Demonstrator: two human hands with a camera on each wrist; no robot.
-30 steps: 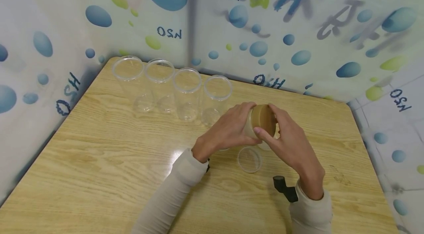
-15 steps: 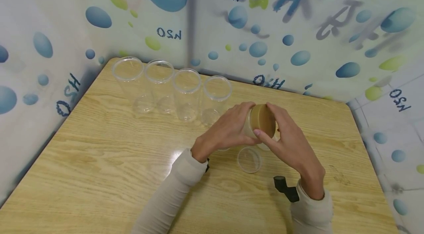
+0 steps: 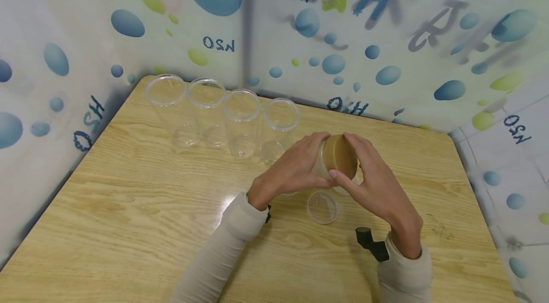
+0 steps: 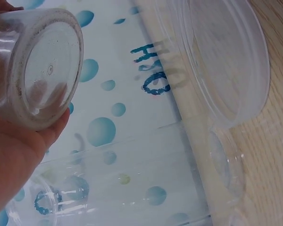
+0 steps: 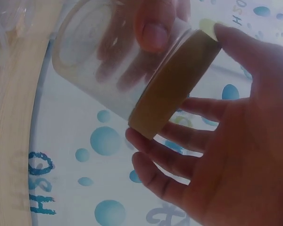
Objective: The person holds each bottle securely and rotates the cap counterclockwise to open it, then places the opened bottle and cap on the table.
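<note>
A clear jar (image 5: 87, 77) with a tan lid (image 3: 341, 157) is held tilted above the right-hand part of the table. The left hand (image 3: 296, 165) grips the jar's see-through body, its fingers wrapped round the wall. On the lid's edge, the right hand (image 3: 377, 184) has its thumb on one side and fingertips on the other. In the left wrist view the jar's round base (image 4: 52, 70) faces the camera, with nothing visible inside. The lid sits on the jar's mouth in the right wrist view.
Several tall clear cups (image 3: 242, 122) stand in a row along the back left of the wooden table (image 3: 128, 207). A shallow clear round container (image 3: 323, 207) sits below the hands, others partly hidden behind them. Printed walls (image 3: 274, 45) rise behind the table.
The right hand has turned slightly on the lid, its thumb sliding a little down and its wrist shifting slightly right. The left hand and jar stay nearly in place.
</note>
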